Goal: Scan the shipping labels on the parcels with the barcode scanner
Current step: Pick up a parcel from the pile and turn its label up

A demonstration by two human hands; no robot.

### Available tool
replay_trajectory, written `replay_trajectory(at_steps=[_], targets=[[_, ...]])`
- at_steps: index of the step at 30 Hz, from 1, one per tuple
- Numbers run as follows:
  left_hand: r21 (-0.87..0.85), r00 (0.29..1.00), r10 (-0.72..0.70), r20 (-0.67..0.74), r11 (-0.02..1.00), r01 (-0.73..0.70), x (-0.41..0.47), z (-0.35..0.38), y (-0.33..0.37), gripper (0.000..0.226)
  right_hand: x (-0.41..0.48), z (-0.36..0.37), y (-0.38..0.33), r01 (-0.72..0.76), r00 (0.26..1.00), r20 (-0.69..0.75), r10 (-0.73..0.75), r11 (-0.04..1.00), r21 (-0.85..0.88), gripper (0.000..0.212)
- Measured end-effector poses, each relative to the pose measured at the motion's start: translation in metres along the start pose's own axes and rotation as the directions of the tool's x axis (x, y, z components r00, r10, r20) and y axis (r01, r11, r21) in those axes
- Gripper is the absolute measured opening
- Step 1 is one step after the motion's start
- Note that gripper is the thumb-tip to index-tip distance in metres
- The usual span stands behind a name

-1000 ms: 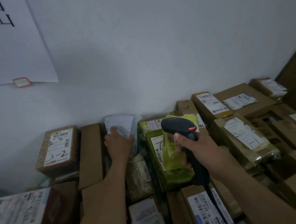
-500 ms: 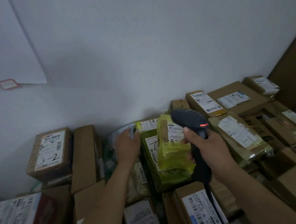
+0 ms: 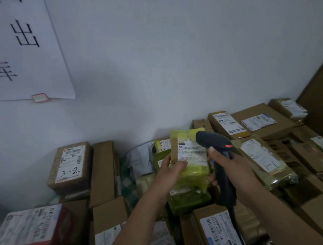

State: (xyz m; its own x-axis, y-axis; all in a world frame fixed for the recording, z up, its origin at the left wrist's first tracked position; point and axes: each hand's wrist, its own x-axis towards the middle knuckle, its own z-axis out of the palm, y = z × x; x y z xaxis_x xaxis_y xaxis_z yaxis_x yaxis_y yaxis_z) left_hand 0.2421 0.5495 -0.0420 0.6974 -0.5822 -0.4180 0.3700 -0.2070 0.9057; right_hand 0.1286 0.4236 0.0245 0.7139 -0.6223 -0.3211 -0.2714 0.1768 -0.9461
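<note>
My right hand (image 3: 231, 167) grips the handle of a black barcode scanner (image 3: 215, 143), whose head with a red mark points left over a yellow-green plastic parcel (image 3: 193, 176). My left hand (image 3: 171, 169) holds that parcel by its left edge, thumb across the lower corner of its white shipping label (image 3: 192, 152). The parcel stands tilted up toward me on top of other green bags. The scanner's cable runs down past a labelled brown box (image 3: 218, 233).
Labelled cardboard boxes crowd the surface against a white wall: one marked "3-2" (image 3: 70, 164) at left, a red-edged box (image 3: 26, 228) at lower left, a taped parcel marked "1" (image 3: 264, 157) at right. A white bag (image 3: 140, 158) lies behind. A paper sign (image 3: 15, 49) hangs on the wall.
My left hand left the white bag at the back, moved right and took hold of the yellow-green parcel. The scanner shifted right and now sits beside the parcel's label.
</note>
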Motion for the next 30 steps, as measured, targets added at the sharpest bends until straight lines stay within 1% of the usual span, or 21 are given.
replay_trajectory(at_steps=[2,3,4,6,7,9,11,14,16,18,20,21,23,24,25,27,30], targets=[[-0.073,0.999,0.029,0.015,0.997,-0.027,-0.003,-0.013,0.004,0.082,-0.001,0.006,-0.003,-0.002,0.999,0.052,0.002,1.000,-0.015,0.037],[-0.090,0.998,0.065,0.001,0.994,-0.065,-0.004,-0.020,0.007,0.084,-0.001,0.009,-0.003,0.000,0.997,0.074,0.001,1.000,-0.016,0.037],[-0.088,0.994,0.098,-0.044,0.991,-0.102,-0.005,-0.027,0.010,0.082,-0.001,0.014,-0.004,0.003,0.995,0.095,-0.001,1.000,-0.021,0.037],[-0.047,0.968,0.159,-0.193,0.984,-0.172,-0.004,-0.041,0.015,0.072,-0.001,0.022,-0.002,0.005,0.991,0.137,0.002,0.999,-0.051,0.036],[-0.019,0.943,0.185,-0.278,0.980,-0.198,-0.002,-0.049,0.015,0.070,-0.001,0.025,-0.001,0.006,0.989,0.149,0.003,0.998,-0.063,0.034],[0.054,0.865,0.217,-0.452,0.975,-0.217,0.006,-0.066,0.012,0.078,0.001,0.028,0.003,0.012,0.988,0.154,0.001,0.996,-0.088,0.031],[0.127,0.799,0.214,-0.562,0.977,-0.173,0.014,-0.079,0.008,0.082,0.002,0.030,0.005,0.016,0.987,0.163,0.004,0.992,-0.122,0.029],[0.286,0.744,0.204,-0.636,0.958,-0.019,0.030,-0.085,0.002,0.079,0.005,0.031,0.009,0.025,0.976,0.216,0.008,0.989,-0.148,0.018],[0.394,0.725,0.238,-0.646,0.918,0.049,0.040,-0.083,-0.002,0.079,0.010,0.032,0.015,0.028,0.964,0.265,0.030,0.977,-0.212,0.016],[0.454,0.724,0.251,-0.643,0.886,0.096,0.053,-0.081,-0.009,0.080,0.016,0.032,0.025,0.008,0.950,0.301,0.086,0.955,-0.297,0.019],[0.482,0.749,0.229,-0.621,0.865,0.136,0.064,-0.079,-0.014,0.081,0.019,0.031,0.035,-0.029,0.941,0.306,0.144,0.936,-0.351,0.023],[0.497,0.781,0.216,-0.586,0.857,0.136,0.070,-0.077,-0.017,0.082,0.021,0.030,0.039,-0.047,0.941,0.296,0.163,0.931,-0.362,0.024],[0.561,0.867,0.195,-0.458,0.820,0.111,0.078,-0.071,-0.022,0.086,0.023,0.025,0.043,-0.084,0.952,0.252,0.173,0.940,-0.329,0.028],[0.601,0.899,0.190,-0.394,0.793,0.096,0.080,-0.069,-0.025,0.088,0.025,0.023,0.044,-0.106,0.959,0.221,0.177,0.948,-0.300,0.030],[0.631,0.914,0.195,-0.357,0.771,0.082,0.083,-0.067,-0.027,0.087,0.027,0.021,0.044,-0.124,0.965,0.190,0.181,0.953,-0.277,0.032],[0.654,0.912,0.208,-0.354,0.752,0.083,0.085,-0.065,-0.028,0.083,0.029,0.018,0.043,-0.147,0.969,0.161,0.189,0.959,-0.242,0.034],[0.668,0.906,0.250,-0.341,0.743,0.046,0.085,-0.067,-0.029,0.084,0.029,0.019,0.041,-0.150,0.967,0.168,0.191,0.962,-0.229,0.031]])
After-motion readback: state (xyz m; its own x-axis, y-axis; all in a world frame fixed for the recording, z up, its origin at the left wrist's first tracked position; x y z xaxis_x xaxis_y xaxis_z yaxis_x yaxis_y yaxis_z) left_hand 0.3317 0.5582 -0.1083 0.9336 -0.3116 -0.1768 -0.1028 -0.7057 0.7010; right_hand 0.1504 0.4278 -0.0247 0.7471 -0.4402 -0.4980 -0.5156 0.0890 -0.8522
